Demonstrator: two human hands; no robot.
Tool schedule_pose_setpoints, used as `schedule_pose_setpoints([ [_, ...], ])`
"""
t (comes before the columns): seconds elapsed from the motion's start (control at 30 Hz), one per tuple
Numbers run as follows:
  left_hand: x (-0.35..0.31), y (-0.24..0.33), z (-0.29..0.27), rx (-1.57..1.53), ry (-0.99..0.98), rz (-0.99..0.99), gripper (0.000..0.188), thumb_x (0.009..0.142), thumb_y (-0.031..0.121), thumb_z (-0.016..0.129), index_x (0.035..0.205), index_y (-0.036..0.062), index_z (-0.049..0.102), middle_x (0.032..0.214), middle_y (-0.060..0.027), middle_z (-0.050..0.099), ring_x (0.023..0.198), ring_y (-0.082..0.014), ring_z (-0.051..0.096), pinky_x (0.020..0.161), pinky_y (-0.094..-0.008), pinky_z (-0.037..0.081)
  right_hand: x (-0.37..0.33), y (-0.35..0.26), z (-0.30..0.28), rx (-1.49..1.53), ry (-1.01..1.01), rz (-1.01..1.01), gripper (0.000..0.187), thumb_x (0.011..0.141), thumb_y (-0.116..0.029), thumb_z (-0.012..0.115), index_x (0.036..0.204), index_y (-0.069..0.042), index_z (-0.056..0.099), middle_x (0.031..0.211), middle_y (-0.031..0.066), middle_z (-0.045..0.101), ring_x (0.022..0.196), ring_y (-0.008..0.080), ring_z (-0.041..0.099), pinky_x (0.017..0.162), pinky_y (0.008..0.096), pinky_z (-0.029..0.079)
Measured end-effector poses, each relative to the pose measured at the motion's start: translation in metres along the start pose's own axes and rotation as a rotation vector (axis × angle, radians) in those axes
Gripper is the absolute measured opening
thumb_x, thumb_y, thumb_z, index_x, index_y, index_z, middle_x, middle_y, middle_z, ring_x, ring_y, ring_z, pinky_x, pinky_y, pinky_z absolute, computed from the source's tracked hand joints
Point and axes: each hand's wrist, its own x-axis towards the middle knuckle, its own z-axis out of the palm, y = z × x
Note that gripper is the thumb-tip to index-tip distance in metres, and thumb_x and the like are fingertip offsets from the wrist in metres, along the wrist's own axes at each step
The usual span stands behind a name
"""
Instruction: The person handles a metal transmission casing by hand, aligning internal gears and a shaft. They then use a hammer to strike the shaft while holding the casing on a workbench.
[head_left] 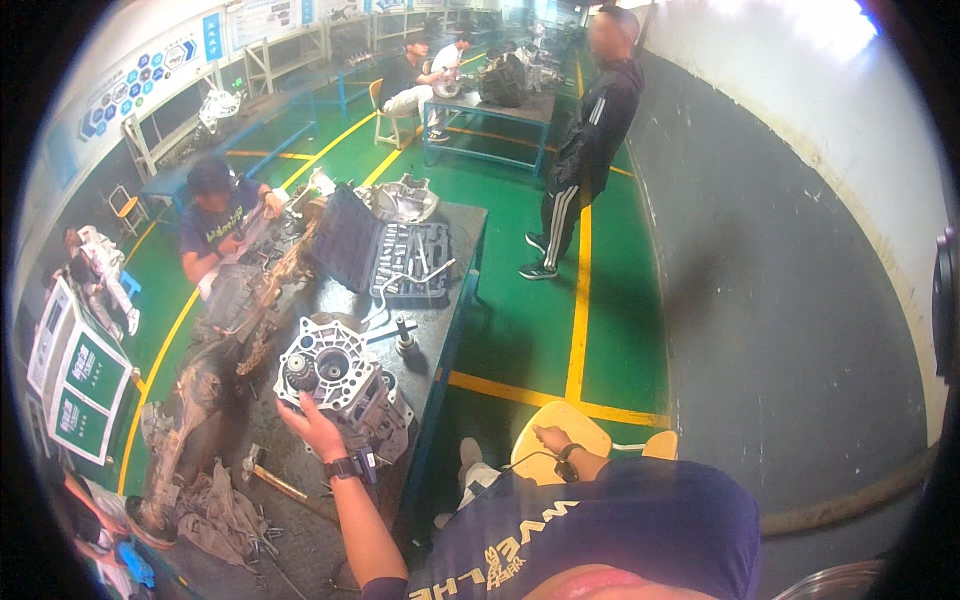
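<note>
On the dark metal bench stands an aluminium gearbox housing (360, 400), its open face up, with a toothed gear shaft (300, 372) and a round bore inside. My left hand (315, 428) grips the near left rim of the housing, beside that gear; a dark watch is on the wrist. Away from the bench, my right hand (553, 440) is over a yellow seat (570, 420), its fingers curled. What it holds, if anything, is hidden. A metal shaft-like part (404, 338) stands upright just beyond the housing.
An open socket set case (408, 265) and a bent metal bar (412, 288) lie farther back. A hammer (278, 480), rags (220, 515) and a rusty axle assembly (215, 350) fill the left side. A co-worker (215, 215) works across the bench; another person (595, 130) stands beyond.
</note>
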Motion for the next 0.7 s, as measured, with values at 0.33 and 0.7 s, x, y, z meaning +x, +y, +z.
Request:
schedule_pose_setpoints([
  [0.33,0.0,0.0,0.007,-0.008,-0.032,0.009,0.065,0.104,0.031,0.055,0.151,-0.0088,0.032,0.156,-0.0286,0.035,0.144,-0.0392,0.035,0.119,-0.0454,0.026,-0.007,-0.007,0.007,-0.079,-0.012,-0.001,0.08,0.095,-0.068,0.047,0.112,0.007,0.07,0.115,0.0302,0.069,0.106,0.0445,0.067,0.095,0.0478,0.05],
  [0.7,0.0,-0.005,0.006,-0.031,-0.015,0.003,0.066,0.104,0.03,0.055,0.15,-0.0102,0.032,0.155,-0.0297,0.035,0.144,-0.04,0.035,0.119,-0.0457,0.026,-0.003,0.013,0.002,-0.056,-0.007,0.011,0.076,0.095,-0.065,0.048,0.11,0.005,0.072,0.116,0.0306,0.069,0.111,0.044,0.066,0.096,0.048,0.049],
])
